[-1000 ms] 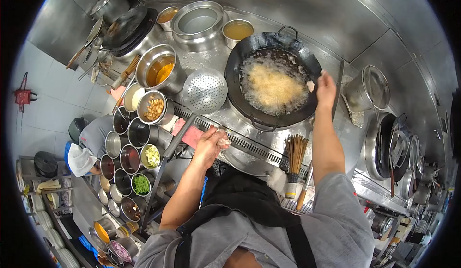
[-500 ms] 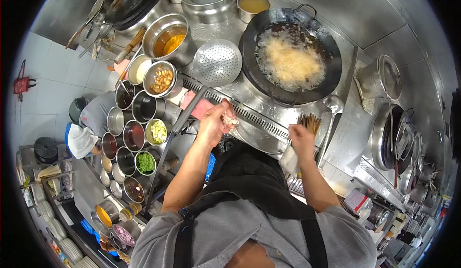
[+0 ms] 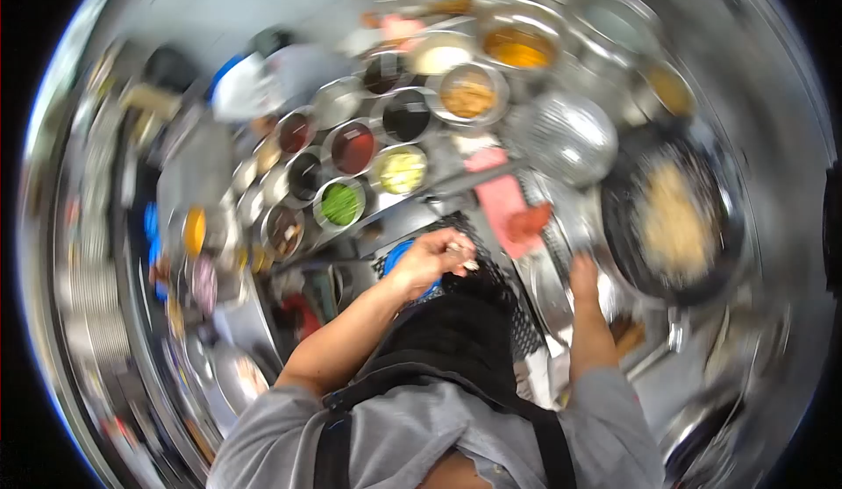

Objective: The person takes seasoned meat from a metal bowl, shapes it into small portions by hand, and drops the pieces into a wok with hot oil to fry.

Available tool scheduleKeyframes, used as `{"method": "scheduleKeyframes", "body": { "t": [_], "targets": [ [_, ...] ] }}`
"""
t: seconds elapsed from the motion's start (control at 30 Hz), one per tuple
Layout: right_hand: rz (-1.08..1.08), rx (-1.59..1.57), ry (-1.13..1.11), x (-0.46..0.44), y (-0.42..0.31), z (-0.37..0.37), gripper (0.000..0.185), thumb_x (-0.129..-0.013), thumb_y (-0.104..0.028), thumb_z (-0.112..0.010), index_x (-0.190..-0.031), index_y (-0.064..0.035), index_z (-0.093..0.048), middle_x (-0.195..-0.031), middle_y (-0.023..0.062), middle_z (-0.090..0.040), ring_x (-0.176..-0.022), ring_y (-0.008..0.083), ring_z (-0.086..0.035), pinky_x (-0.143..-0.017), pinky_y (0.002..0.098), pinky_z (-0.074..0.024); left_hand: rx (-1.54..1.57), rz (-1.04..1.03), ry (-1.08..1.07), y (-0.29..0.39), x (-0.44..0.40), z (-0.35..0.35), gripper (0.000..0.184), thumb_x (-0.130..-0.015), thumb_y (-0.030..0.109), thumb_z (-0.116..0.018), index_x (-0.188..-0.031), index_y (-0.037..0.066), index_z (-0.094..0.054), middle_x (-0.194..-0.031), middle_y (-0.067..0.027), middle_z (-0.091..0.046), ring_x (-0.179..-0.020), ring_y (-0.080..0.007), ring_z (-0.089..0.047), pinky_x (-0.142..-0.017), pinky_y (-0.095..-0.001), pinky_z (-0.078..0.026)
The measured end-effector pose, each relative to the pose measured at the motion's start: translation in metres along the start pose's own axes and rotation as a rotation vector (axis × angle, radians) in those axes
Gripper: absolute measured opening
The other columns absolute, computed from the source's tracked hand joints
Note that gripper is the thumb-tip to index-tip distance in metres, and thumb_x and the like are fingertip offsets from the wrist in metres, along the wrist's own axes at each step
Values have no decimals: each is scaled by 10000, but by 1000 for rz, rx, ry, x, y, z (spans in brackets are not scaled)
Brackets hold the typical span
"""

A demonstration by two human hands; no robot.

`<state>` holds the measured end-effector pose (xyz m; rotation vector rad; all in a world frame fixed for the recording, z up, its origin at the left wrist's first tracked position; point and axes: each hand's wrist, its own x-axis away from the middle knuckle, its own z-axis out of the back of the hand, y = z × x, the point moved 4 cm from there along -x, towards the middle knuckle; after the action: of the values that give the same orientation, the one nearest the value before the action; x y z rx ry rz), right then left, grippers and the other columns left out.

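My left hand [image 3: 434, 259] is closed around a small whitish crumpled lump [image 3: 463, 256], held above the gap between my apron and the counter. What the lump is cannot be made out. My right hand [image 3: 584, 277] is smeared by motion near the stove's front edge, left of the black wok [image 3: 618, 248], so its fingers do not show clearly. Golden-tan food [image 3: 674, 221] lies in the wok. A pink cloth [image 3: 497, 192] is spread on the stove edge between my hands, with a darker reddish patch [image 3: 529, 221] at its near end.
A perforated strainer [image 3: 570, 141] rests beside the wok. Left of it stand metal pots with chopped greens [image 3: 340, 203], pale yellow pieces [image 3: 403, 171], a red liquid [image 3: 353, 148] and golden-brown pieces [image 3: 469, 96]. A person in a white cap [image 3: 241, 90] is beyond the pots.
My view has swung left, so the pots and wok now sit further right and everything is blurred. The left hand still holds the lump. The right hand has left the bamboo brush area.
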<state>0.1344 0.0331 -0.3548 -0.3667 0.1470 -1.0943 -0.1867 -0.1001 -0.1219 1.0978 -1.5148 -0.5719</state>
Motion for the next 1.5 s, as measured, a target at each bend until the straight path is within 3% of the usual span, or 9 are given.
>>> {"method": "scheduleKeyframes", "body": {
  "t": [0.2, 0.3, 0.6, 0.73, 0.83, 0.97, 1.17, 1.37, 1.5],
  "targets": [
    [105, -153, 173, 20, 2, 29, 119, -817, -69, -560, -802, 42, -600, -766, 235, -601, -695, 420, -553, -668, 472, -456, 185, -72, 262, -52, 68, 30, 119, -889, 117, -624, -981, 42, -626, -896, -33, -636, -789, -129, -640, -665, -256, -540],
    [-342, -694, 21, 51, -16, 62, 117, -875, -88, -590, -912, 22, -599, -746, 101, -616, -610, 184, -575, -513, 299, -472, 237, -112, 351, -79, 106, 45, 123, -885, 124, -624, -972, 36, -622, -875, -29, -640, -790, -110, -627, -642, -242, -523],
    [67, -933, -340, 73, -272, 109, 131, -879, -87, -632, -964, 10, -608, -791, 56, -615, -636, 99, -585, -480, 200, -442, 213, -413, 1117, -115, 365, 158, 83, -860, 87, -617, -929, 50, -644, -805, -51, -670, -701, -116, -636, -619, -264, -518],
    [366, -960, -573, 100, -436, 95, 136, -883, -98, -643, -960, 11, -615, -780, 44, -619, -627, 93, -583, -496, 195, -428, -332, 116, 1790, -187, 528, 248, 205, -785, 227, -633, -881, 59, -702, -858, -176, -695, -820, -300, -679, -780, -371, -521],
    [497, -982, -684, 154, -557, 84, 136, -886, -94, -644, -974, 9, -628, -761, 38, -624, -646, 89, -595, -521, 196, -425, -395, 686, 1460, -247, 572, 307, 421, -745, 375, -632, -964, 22, -703, -981, -214, -675, -945, -315, -657, -863, -375, -501],
    [692, -933, -852, 232, -679, 42, 132, -878, -67, -640, -985, 9, -646, -773, 30, -640, -654, 85, -597, -549, 196, -436, -272, 687, 1296, -269, 526, 332, 524, -757, 446, -624, -1021, -2, -685, -1103, -210, -646, -1037, -307, -626, -904, -372, -481],
    [851, -854, -951, 304, -762, -2, 134, -860, -75, -644, -932, 36, -665, -718, 44, -633, -614, 66, -570, -554, 210, -438, -159, 742, 1617, -274, 513, 347, 513, -808, 365, -611, -1149, -18, -613, -1213, -184, -599, -1120, -297, -581, -936, -395, -461],
    [802, -718, -1037, 311, -776, -27, 138, -865, -91, -635, -930, 27, -667, -717, 50, -645, -594, 79, -585, -528, 225, -455, -181, 558, 1445, -310, 535, 364, 473, -787, 223, -641, -1221, 43, -586, -1214, -163, -587, -995, -290, -624, -840, -389, -518],
    [691, -746, -1160, 311, -784, -50, 139, -874, -93, -627, -949, 23, -638, -733, 37, -635, -635, 96, -604, -529, 221, -466, 628, 5, 1242, -287, 568, 331, 415, -798, 67, -642, -1209, 38, -592, -1096, -106, -641, -928, -187, -632, -752, -298, -543]
  ]
}}
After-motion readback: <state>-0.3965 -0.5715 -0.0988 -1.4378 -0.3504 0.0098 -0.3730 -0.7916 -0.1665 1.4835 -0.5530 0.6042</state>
